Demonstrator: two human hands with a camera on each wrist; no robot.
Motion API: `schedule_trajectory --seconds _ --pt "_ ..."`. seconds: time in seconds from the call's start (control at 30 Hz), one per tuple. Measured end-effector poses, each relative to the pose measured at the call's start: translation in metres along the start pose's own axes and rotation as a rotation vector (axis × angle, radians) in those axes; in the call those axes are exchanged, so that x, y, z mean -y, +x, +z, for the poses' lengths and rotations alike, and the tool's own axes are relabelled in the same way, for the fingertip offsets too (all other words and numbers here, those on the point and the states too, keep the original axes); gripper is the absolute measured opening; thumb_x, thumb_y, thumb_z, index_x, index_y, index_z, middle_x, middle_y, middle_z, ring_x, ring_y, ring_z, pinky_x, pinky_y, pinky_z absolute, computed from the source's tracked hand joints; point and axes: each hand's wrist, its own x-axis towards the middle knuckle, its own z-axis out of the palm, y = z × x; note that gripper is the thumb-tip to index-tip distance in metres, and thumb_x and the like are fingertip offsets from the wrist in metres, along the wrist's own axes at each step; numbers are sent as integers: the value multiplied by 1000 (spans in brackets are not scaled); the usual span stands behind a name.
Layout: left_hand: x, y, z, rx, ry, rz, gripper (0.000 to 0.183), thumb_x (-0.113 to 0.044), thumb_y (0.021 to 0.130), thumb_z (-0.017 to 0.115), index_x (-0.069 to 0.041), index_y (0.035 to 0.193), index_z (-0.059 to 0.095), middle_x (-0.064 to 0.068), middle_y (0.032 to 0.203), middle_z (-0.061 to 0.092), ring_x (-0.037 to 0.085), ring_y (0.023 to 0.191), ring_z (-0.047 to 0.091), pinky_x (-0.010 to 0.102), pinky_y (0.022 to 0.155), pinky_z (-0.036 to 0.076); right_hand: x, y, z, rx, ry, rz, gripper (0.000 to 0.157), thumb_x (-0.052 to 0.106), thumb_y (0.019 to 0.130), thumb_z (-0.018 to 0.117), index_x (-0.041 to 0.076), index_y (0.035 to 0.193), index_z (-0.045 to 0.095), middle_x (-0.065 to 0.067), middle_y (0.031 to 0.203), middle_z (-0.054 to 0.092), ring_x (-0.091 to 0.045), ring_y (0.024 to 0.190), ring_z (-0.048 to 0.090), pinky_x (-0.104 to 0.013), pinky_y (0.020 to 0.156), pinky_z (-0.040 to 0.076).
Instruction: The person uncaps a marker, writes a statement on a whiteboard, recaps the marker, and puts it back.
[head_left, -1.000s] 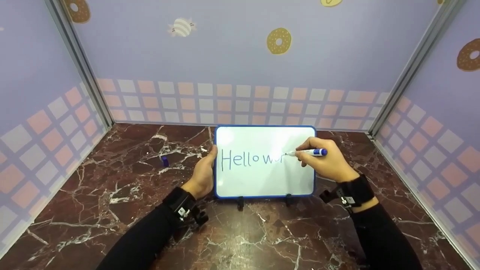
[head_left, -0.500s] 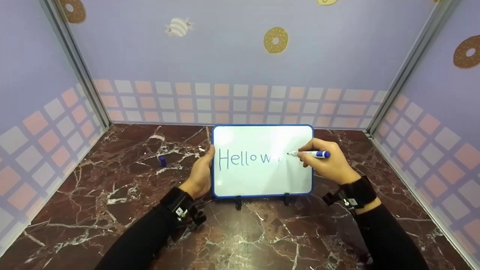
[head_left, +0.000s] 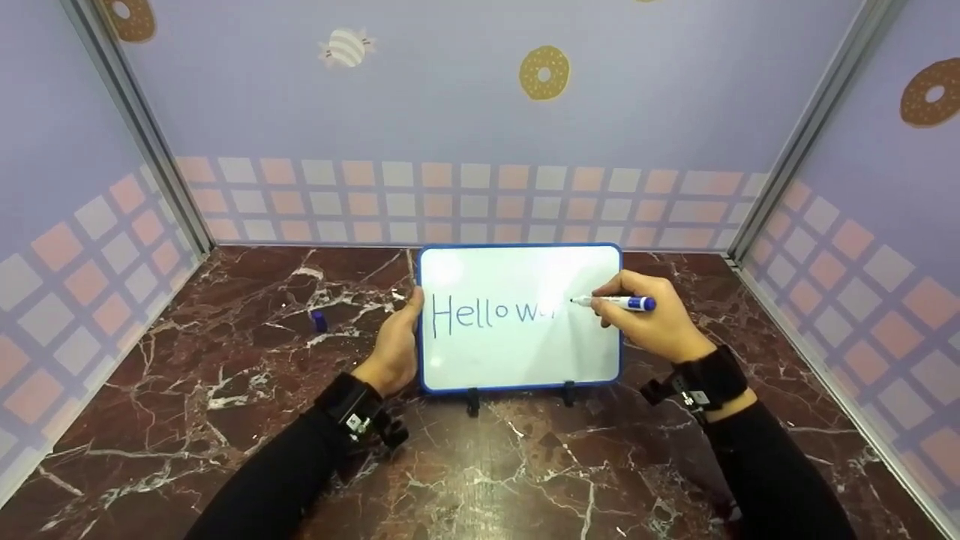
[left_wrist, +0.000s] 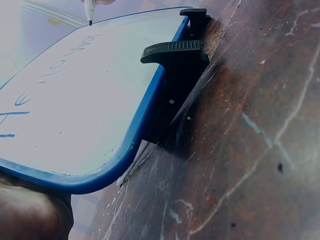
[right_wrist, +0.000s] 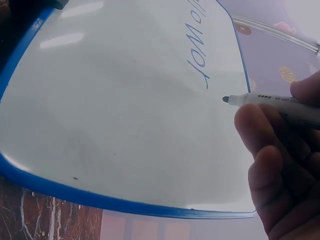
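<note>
A blue-framed whiteboard (head_left: 510,352) stands tilted back on a small black stand, with "Hello wor" handwritten across it in blue. My left hand (head_left: 394,345) grips the board's left edge, thumb along the frame and fingers hidden behind. In the left wrist view, part of that hand (left_wrist: 32,212) shows below the frame. My right hand (head_left: 656,319) pinches a white marker (head_left: 621,302) with a blue end. The right wrist view shows the uncapped marker (right_wrist: 282,105) with its dark tip just past the "r", close over the board.
A blue marker cap (head_left: 319,322) lies on the brown marbled table (head_left: 225,450), left of the board. Black stand feet (head_left: 472,403) jut out under the board's lower edge. Patterned panels (head_left: 450,112) enclose the table at the back and both sides.
The marker tip has shifted slightly right along the board, from the "r" to just beyond it. My left hand keeps its grip on the edge. The whole head view has drifted slightly.
</note>
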Motion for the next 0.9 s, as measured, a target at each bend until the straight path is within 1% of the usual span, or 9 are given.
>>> schedule_trajectory --seconds 0.13,0.2,0.27,0.37,0.47,0.6,0.9 --pt "0 0 0 3 2 4 60 -55 119 42 -6 144 67 18 128 78 32 107 79 44 91 65 -1 1 2 12 -7 -23 5 2 100 80 -3 102 79 -6 85 80 -19 71 75 -22 67 60" --pt "-1 0 -1 17 7 0 61 -56 119 41 -6 146 67 18 129 78 33 108 78 45 91 65 -3 1 2 13 -7 -32 4 1 101 80 -2 103 80 -7 85 80 -18 72 75 -22 67 60" --pt "-1 0 -2 29 12 -4 62 -56 119 40 -7 147 66 18 130 78 33 109 78 45 91 65 -4 0 3 12 -4 -36 2 1 102 80 2 104 81 -5 84 79 -18 73 75 -21 66 58" --pt "-1 -1 -2 41 17 -8 63 -56 120 38 -7 148 65 18 131 77 33 111 78 46 91 65 -4 0 4 9 -2 -38 6 1 102 81 6 105 82 -2 83 79 -19 73 75 -21 64 56" --pt "0 0 -2 30 13 -8 62 -55 120 38 -7 147 66 18 131 77 32 111 78 44 91 65 -5 -1 6 -1 -7 -43 8 -1 101 81 5 106 82 -4 84 79 -18 74 74 -20 64 54" --pt "0 0 -2 23 12 -10 62 -55 120 39 -7 146 66 18 129 78 32 109 78 44 90 65 -5 0 6 0 -11 -42 8 -1 101 82 5 106 82 -7 85 79 -16 75 74 -20 64 54" --pt "0 -1 0 14 8 -3 63 -56 119 40 -6 145 66 19 129 78 32 107 79 45 88 66 -6 0 6 16 -12 -26 6 2 102 82 7 107 82 -7 88 80 -17 77 75 -21 66 57"
